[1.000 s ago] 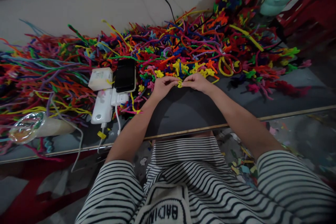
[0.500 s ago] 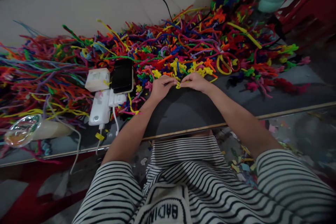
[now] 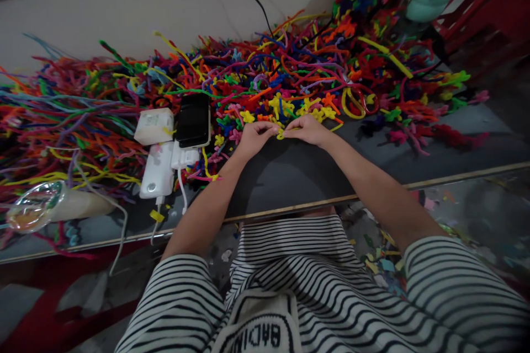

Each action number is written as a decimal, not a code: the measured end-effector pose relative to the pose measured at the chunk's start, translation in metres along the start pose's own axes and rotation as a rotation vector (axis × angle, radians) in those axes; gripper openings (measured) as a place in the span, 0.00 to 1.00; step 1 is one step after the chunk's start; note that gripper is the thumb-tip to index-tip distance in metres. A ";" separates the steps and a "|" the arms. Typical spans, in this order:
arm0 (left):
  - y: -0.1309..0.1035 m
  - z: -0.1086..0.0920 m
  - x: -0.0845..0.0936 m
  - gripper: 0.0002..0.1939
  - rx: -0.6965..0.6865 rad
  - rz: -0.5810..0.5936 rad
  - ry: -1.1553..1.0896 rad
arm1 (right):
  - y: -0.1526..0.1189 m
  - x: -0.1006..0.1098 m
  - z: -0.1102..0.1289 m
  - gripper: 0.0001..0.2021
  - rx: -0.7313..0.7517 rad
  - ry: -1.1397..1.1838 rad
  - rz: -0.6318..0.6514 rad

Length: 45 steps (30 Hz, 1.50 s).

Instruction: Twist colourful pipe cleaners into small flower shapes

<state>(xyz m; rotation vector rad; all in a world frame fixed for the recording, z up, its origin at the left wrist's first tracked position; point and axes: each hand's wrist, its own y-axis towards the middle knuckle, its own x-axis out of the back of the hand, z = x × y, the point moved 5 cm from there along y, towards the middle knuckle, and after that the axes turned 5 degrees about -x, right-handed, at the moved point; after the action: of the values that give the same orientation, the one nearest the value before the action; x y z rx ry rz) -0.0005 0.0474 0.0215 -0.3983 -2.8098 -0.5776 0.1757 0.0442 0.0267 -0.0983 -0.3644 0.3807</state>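
Between my two hands is a yellow pipe cleaner (image 3: 280, 135), bent into small loops at its near end. My left hand (image 3: 257, 138) pinches the looped part with thumb and forefinger. My right hand (image 3: 305, 129) is closed on the same pipe cleaner, whose straight tail comes out past the wrist on the right. Just beyond my fingers lie several yellow pipe-cleaner flowers (image 3: 281, 105) on the heap. The fingertips cover part of the loops.
A long heap of coloured pipe cleaners (image 3: 103, 116) lines the wall side of the dark table (image 3: 290, 182). Scissors (image 3: 353, 103) lie at right. On the left are a phone (image 3: 193, 119), a white power bank (image 3: 157, 171), a small box (image 3: 154, 126) and a toppled plastic cup (image 3: 78, 203).
My hands stay almost in the same place, still pinching the yellow pipe cleaner. The left hand's fingers have shifted very slightly.
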 end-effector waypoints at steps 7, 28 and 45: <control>0.002 0.002 -0.001 0.20 0.070 0.122 -0.086 | 0.000 -0.002 -0.001 0.24 0.005 -0.007 0.025; 0.006 -0.006 -0.005 0.20 0.031 0.318 -0.091 | 0.001 -0.005 -0.004 0.24 0.029 -0.089 0.045; 0.000 0.000 0.001 0.12 0.012 0.093 -0.140 | -0.006 -0.002 0.007 0.27 -0.032 -0.010 0.059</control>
<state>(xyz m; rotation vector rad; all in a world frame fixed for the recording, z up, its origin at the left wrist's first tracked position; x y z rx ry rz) -0.0017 0.0476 0.0215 -0.5842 -2.9064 -0.5319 0.1730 0.0384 0.0338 -0.1384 -0.3775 0.4341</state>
